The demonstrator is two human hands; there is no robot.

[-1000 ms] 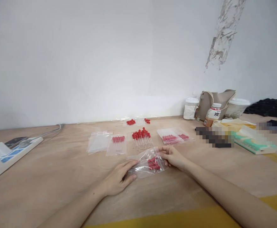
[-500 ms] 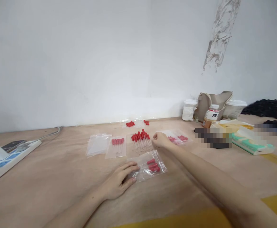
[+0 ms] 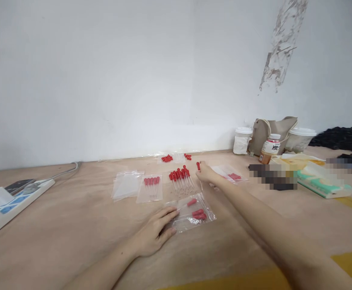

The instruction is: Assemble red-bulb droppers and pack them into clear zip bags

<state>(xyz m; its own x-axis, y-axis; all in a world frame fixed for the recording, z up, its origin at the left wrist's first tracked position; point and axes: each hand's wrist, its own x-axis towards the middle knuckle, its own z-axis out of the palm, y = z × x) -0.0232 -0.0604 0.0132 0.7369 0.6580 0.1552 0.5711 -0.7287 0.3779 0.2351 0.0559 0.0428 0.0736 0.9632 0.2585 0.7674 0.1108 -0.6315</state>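
Observation:
My left hand (image 3: 155,234) lies flat at the near left side of a clear zip bag (image 3: 182,222), fingers stretched over its edge and thumb apart. Three droppers with red rubber bulbs (image 3: 199,212) show inside that bag. Farther right, my right hand (image 3: 206,173) pinches a single dropper (image 3: 198,165); its red bulb sticks up above the fingers and its thin stem points down. Beside this hand is a loose pile of red-bulbed droppers (image 3: 181,179). To the pile's left, a row of several droppers (image 3: 152,182) lies on or in another clear bag (image 3: 141,196).
Flat bags (image 3: 126,186) lie at left, near a power strip (image 3: 19,203). Loose red bulbs (image 3: 167,158) sit by the wall. Filled bags (image 3: 228,172) are under my right wrist. A lidded cup (image 3: 242,141), bottle (image 3: 270,150) and tissue pack (image 3: 323,180) stand at right.
My right hand has lifted a dropper from the right side of the pile and turned it upright. One dropper in the bag by my left hand has separated from the other two.

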